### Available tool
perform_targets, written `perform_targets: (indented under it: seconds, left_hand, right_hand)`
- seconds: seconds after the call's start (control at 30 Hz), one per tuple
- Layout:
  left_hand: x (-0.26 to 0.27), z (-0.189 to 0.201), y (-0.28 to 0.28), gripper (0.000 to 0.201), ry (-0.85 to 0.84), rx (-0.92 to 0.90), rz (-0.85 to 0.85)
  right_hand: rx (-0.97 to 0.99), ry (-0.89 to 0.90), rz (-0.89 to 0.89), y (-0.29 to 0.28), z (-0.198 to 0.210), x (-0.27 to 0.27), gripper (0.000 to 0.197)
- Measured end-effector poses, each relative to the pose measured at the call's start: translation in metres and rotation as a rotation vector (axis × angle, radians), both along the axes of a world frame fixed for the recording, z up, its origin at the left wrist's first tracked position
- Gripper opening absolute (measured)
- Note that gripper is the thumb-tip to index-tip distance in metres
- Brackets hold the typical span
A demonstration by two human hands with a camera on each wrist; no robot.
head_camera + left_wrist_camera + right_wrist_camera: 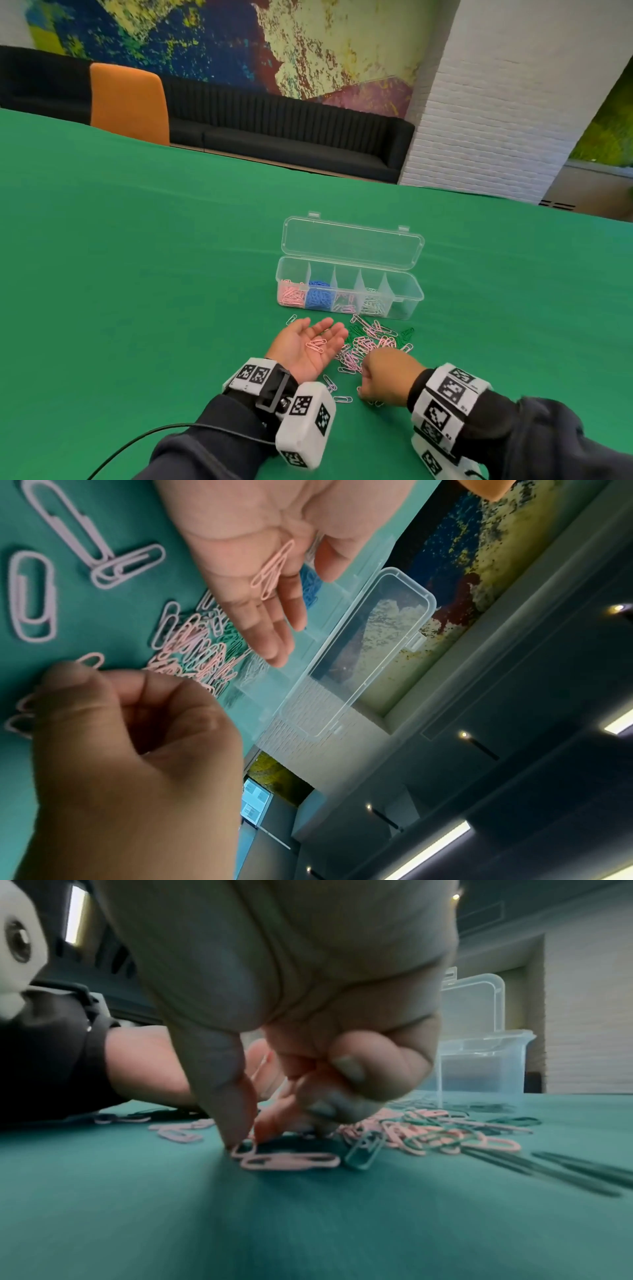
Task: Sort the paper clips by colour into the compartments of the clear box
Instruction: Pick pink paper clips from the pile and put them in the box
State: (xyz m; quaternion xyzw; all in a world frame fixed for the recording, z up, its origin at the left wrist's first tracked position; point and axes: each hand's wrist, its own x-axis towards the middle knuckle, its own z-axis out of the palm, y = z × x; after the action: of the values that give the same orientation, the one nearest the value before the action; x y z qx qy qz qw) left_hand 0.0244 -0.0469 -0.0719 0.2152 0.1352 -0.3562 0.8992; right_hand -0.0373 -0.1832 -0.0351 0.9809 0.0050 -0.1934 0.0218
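Observation:
The clear box (409, 303) stands open on the green table, its lid (352, 243) tilted back. From the left, its compartments hold pink clips (291, 295), blue clips (319, 296), pale pink clips (344, 302) and whitish clips (373, 303); the rightmost looks empty. A pile of pink and green clips (375, 339) lies in front of the box. My left hand (310, 337) lies palm up and open left of the pile, with pink clips (317, 345) resting on the palm (267, 561). My right hand (383, 373) is curled over the pile's near edge. Its thumb and forefinger (253, 1137) pinch the end of a pink clip (287, 1161) on the cloth.
Loose lilac clips (330, 382) lie between my wrists, and dark green clips (565, 1172) lie to the right. An orange chair (130, 102), a black sofa (291, 137) and a white brick pillar (496, 102) stand beyond the table. A cable (154, 442) trails from my left wrist.

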Motion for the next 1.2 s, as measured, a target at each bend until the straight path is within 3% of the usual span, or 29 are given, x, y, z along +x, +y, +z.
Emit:
perform_targets:
  seconds: [0.1, 0.17, 0.23, 0.37, 0.53, 0.63, 0.8, 1.03, 1.1, 1.2]
  left_hand:
    - [-0.001, -0.001, 0.0, 0.042, -0.047, 0.061, -0.038]
    - [-0.002, -0.002, 0.0, 0.042, -0.07, 0.1, -0.06]
    - [-0.002, -0.003, 0.0, 0.041, -0.083, 0.142, -0.076]
    - [-0.001, -0.002, 0.0, 0.041, -0.051, 0.128, -0.093]
    - [0.011, 0.005, 0.014, 0.038, 0.002, 0.08, 0.059]
    - [0.02, 0.004, 0.024, 0.034, -0.003, 0.108, 0.124]
    - [0.022, 0.002, 0.024, 0.031, -0.034, 0.105, 0.129]
    - [0.015, 0.0, 0.012, 0.038, -0.062, 0.173, -0.012]
    - [0.012, 0.001, 0.011, 0.039, -0.046, 0.147, -0.039]
    - [0.01, 0.003, 0.013, 0.037, -0.016, 0.132, -0.022]
  right_hand:
    - [0.042, 0.003, -0.034, 0.002, 0.004, 0.005, 0.007]
    - [0.145, -0.04, -0.071, 0.0, 0.01, 0.008, 0.012]
    - [0.329, -0.16, -0.084, -0.002, 0.021, 0.014, 0.02]
    - [0.577, -0.356, -0.086, -0.004, 0.04, 0.028, 0.013]
    - [0.304, -0.146, 0.013, -0.001, 0.022, 0.034, 0.007]
    - [0.204, -0.052, 0.039, 0.003, 0.007, 0.036, 0.014]
    - [0.183, -0.035, 0.024, 0.002, 0.009, 0.043, 0.021]
    - [0.794, -0.319, -0.1, -0.004, 0.047, 0.045, 0.01]
    - [0.728, -0.257, -0.044, -0.009, 0.054, 0.039, 0.014]
    - [0.383, 0.03, 0.109, -0.02, 0.043, 0.02, 0.023]
